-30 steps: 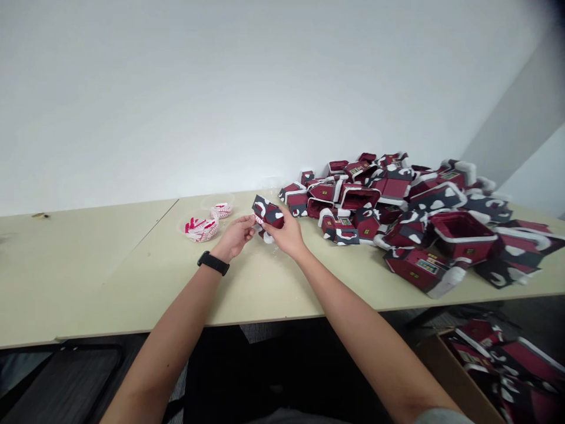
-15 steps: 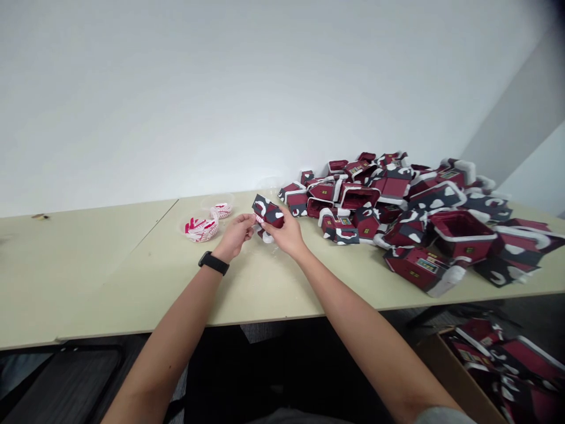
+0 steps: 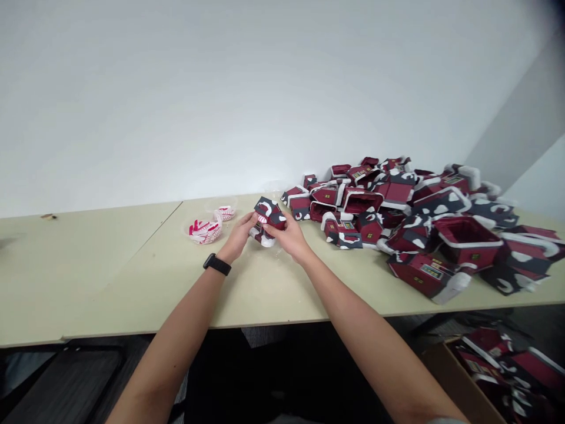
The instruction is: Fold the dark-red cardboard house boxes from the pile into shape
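A small dark-red model house [image 3: 272,217] with a dark roof and white snow-like patches is held up just above the table between both hands. My left hand [image 3: 239,237] is closed on its left side, with the thumb at the front. My right hand [image 3: 292,237] grips the right side, its thumb also reaching the front face. Between the two thumbs a small red-and-white striped piece [image 3: 262,219] lies against the house front. Fingers behind the house are hidden. Left of the hands, a clear plastic bowl [image 3: 189,232] contains red-and-white striped pieces [image 3: 205,231].
A second clear bowl [image 3: 213,206] with striped pieces stands behind the first. Many similar houses [image 3: 392,206] are heaped along the right of the table [image 3: 132,294]. Below the table edge at right, a cardboard box [image 3: 459,377] contains more houses. A wall closes off the back.
My left hand has moved from pinching at the striped piece to gripping the house's side. The house has turned more upright, its lower front now showing. The view has shifted slightly.
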The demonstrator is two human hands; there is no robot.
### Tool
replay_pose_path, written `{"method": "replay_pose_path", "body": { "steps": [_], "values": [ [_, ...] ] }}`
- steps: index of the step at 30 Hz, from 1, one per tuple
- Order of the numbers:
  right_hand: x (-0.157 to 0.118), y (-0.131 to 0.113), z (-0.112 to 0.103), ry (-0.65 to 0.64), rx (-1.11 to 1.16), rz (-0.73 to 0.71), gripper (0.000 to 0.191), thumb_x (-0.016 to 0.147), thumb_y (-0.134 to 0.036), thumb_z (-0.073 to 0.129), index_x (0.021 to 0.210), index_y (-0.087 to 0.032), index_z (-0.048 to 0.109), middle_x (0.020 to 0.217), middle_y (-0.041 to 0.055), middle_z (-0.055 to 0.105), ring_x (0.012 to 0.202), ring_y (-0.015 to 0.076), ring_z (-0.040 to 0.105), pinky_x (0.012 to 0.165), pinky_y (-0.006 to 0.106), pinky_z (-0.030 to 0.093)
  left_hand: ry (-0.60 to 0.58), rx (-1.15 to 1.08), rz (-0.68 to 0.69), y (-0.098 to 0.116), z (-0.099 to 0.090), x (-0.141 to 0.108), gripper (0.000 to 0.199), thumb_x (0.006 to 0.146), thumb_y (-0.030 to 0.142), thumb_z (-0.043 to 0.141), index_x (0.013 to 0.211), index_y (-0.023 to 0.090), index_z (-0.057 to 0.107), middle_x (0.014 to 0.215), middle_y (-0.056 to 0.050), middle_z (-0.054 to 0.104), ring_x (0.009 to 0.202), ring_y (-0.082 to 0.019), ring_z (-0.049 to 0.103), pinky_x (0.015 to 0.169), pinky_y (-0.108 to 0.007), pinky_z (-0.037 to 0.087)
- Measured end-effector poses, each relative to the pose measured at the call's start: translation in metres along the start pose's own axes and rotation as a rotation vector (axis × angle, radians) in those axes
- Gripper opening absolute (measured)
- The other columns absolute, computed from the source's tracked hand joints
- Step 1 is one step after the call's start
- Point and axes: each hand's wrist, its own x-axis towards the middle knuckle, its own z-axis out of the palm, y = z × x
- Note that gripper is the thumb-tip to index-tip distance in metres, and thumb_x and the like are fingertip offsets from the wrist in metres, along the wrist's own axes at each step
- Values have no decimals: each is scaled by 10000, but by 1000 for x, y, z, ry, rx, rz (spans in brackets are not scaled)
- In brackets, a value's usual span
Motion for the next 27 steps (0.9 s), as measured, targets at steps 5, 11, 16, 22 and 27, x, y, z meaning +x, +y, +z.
{"method": "replay_pose_path", "body": {
  "steps": [5,11,16,22,27],
  "values": [
    [-4,-9,0,-33,30,58,583,697,-456,886,1181,-206,679,1131,64,781,1037,242,731,938,414,604,-74,-92,-42,-4,0,0,521,822,653,766,1006,167,736,888,-44,718,738,-147,609,623,-241,460],
    [-6,-8,0,-13,3,56,573,712,-518,875,1153,-210,678,1080,65,787,1000,242,738,910,406,611,-57,-144,-85,-5,4,-3,502,840,625,767,1057,173,746,952,-57,745,753,-150,643,598,-232,469],
    [-3,0,1,28,-14,24,630,723,-527,873,1224,-221,643,1101,63,781,1006,234,738,933,409,605,-46,-125,-48,-5,8,-4,541,850,652,744,1070,158,750,929,-68,752,779,-170,659,634,-247,491],
    [0,7,1,61,-57,-33,658,761,-508,845,1311,-240,604,1184,68,754,1056,227,725,991,414,585,-34,-28,59,-8,8,-4,501,882,629,721,1071,166,759,1044,-76,767,938,-204,679,804,-276,519],
    [0,6,1,71,-74,-43,600,788,-484,814,1301,-234,628,1215,69,743,1077,227,716,1001,402,579,-39,1,55,-9,7,-5,510,871,622,729,1119,179,762,1111,-88,766,1019,-233,673,851,-294,514]
  ]
}}
